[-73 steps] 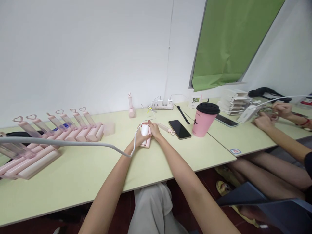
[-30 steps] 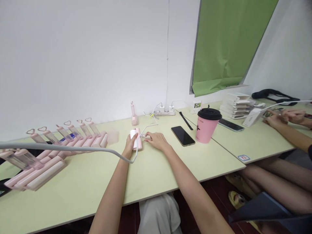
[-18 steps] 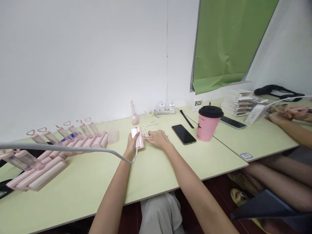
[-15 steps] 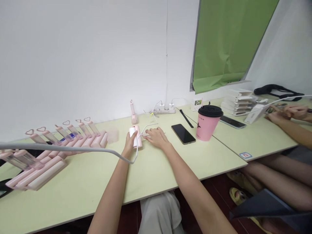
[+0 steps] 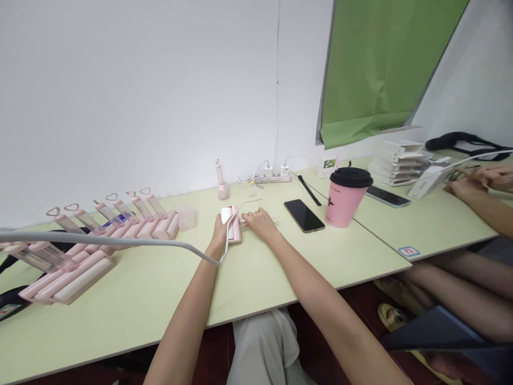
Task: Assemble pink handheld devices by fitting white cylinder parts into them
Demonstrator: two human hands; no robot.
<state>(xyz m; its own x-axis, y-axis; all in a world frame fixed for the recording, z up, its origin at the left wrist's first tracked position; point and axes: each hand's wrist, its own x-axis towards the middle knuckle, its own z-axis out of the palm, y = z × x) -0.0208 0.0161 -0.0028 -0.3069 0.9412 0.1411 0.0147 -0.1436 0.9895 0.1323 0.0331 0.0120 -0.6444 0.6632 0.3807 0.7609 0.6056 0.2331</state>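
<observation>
My left hand (image 5: 218, 235) is closed round a small pink and white device (image 5: 231, 221) lying on the pale green table (image 5: 248, 278). A thin white cable (image 5: 249, 204) runs from the device toward the wall. My right hand (image 5: 258, 223) rests just right of the device, fingers curled at the cable's end where it meets the device. What those fingertips pinch is too small to make out.
Rows of pink devices with clear heart-topped caps (image 5: 120, 222) lie at the left. A black phone (image 5: 304, 215), a pink lidded cup (image 5: 348, 196) and a power strip (image 5: 270, 177) sit to the right. Another person's hands (image 5: 473, 182) work beside stacked white boxes (image 5: 396, 160).
Both hands held the device together at first. The right hand then slid off to its right side and stays there. The view has shifted slightly.
</observation>
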